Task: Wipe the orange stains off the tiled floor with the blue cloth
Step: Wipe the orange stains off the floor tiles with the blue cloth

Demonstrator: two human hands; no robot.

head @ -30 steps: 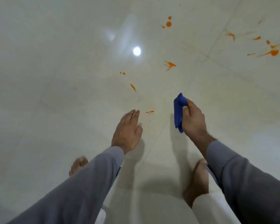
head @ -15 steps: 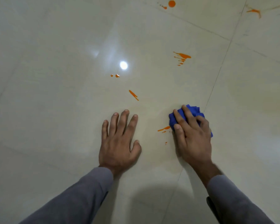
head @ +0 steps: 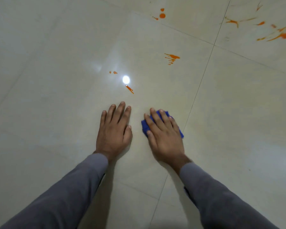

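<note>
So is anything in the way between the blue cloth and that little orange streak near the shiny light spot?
Nothing visible is. The right hand presses the blue cloth flat on the tiled floor, and only bare tile lies between it and the orange streak. The left hand rests flat beside that path, not across it.

You have nothing to read here: no text, label, brand, number or sign shows on anything in your view.
</note>
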